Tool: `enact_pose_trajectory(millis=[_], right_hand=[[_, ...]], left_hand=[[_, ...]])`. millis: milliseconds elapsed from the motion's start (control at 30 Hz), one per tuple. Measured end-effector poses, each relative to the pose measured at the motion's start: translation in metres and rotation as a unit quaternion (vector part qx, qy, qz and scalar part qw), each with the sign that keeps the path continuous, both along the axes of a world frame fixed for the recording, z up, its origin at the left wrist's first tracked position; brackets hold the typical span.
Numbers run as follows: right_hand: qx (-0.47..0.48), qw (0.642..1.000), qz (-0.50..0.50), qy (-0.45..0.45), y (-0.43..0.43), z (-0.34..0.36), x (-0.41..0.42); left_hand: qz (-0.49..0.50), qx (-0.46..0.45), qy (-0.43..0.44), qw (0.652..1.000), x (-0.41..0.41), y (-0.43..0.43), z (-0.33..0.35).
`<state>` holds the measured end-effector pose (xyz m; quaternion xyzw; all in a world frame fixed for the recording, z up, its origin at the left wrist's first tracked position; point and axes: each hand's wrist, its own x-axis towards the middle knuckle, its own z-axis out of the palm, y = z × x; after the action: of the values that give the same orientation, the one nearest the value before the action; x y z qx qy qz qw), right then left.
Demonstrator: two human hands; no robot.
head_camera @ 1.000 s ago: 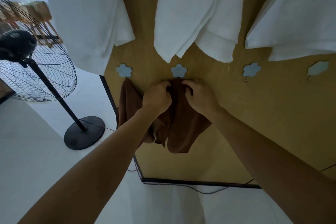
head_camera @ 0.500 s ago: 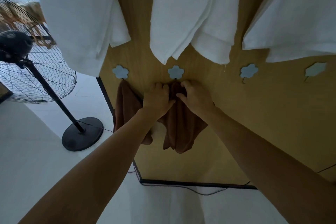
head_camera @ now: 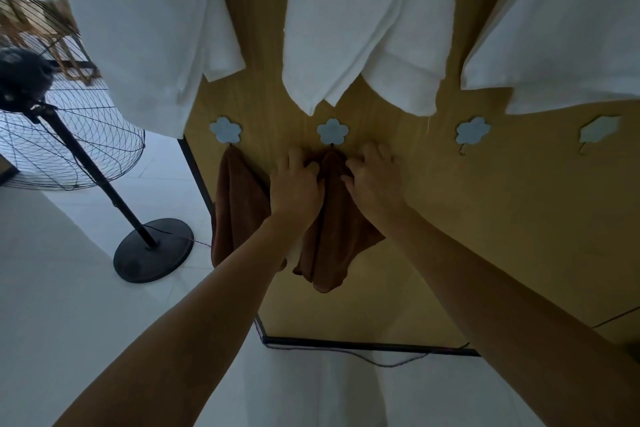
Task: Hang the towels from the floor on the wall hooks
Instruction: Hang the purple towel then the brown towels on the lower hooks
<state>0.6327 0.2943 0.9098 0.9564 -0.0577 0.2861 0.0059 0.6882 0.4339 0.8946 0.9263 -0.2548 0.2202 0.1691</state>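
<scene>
A brown towel [head_camera: 337, 229] hangs from the second flower-shaped hook [head_camera: 332, 131] on the wooden wall panel [head_camera: 485, 218]. My left hand [head_camera: 296, 187] presses its left side with fingers spread. My right hand [head_camera: 375, 177] lies flat on its right side, fingertips on the fabric near the hook. Another brown towel [head_camera: 237, 204] hangs from the first flower hook [head_camera: 225, 129] to the left. Two more flower hooks, one [head_camera: 472, 130] and another [head_camera: 600, 128], are bare at the right.
Three large white towels [head_camera: 363, 28] hang from a higher row and drape over the panel. A black standing fan [head_camera: 69, 135] with a round base [head_camera: 154, 250] stands on the white floor at left. A thin cable [head_camera: 381, 360] runs along the panel's bottom edge.
Both hands went from gripping the bunched towel top to lying flatter on it, fingers spread. The towel now hangs straighter from the second hook. The view shifted slightly.
</scene>
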Motion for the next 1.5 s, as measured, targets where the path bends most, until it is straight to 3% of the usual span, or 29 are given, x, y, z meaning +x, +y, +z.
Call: enact_pose_trajectory(millis=[167, 300, 600, 767, 900, 1100, 1300, 1500], right_hand=[[0.096, 0.994, 0.051, -0.008, -0.001, -0.008, 0.001], [0.133, 0.989, 0.057, -0.001, -0.002, -0.011, 0.000], [0.336, 0.935, 0.082, 0.076, 0.002, -0.009, -0.008], [0.347, 0.931, 0.081, 0.073, -0.002, -0.011, -0.006], [0.351, 0.932, 0.073, 0.053, -0.004, -0.015, -0.002], [0.309, 0.948, 0.040, 0.062, -0.010, -0.026, 0.004], [0.267, 0.958, 0.009, 0.108, -0.013, -0.027, -0.003], [0.292, 0.949, -0.012, 0.120, -0.012, -0.022, -0.017]], left_hand=[[-0.061, -0.080, 0.102, 0.990, 0.002, 0.003, 0.004], [-0.044, -0.069, 0.027, 0.996, -0.002, 0.008, 0.000], [-0.095, -0.207, 0.202, 0.952, -0.002, 0.010, 0.008], [-0.093, -0.242, 0.298, 0.918, -0.001, 0.007, 0.003], [-0.112, -0.269, 0.317, 0.903, 0.004, 0.007, -0.003], [-0.110, -0.131, 0.315, 0.934, 0.010, 0.005, -0.015], [-0.075, -0.063, 0.284, 0.954, -0.002, 0.006, -0.024], [-0.035, 0.032, 0.127, 0.991, -0.021, 0.018, -0.018]])
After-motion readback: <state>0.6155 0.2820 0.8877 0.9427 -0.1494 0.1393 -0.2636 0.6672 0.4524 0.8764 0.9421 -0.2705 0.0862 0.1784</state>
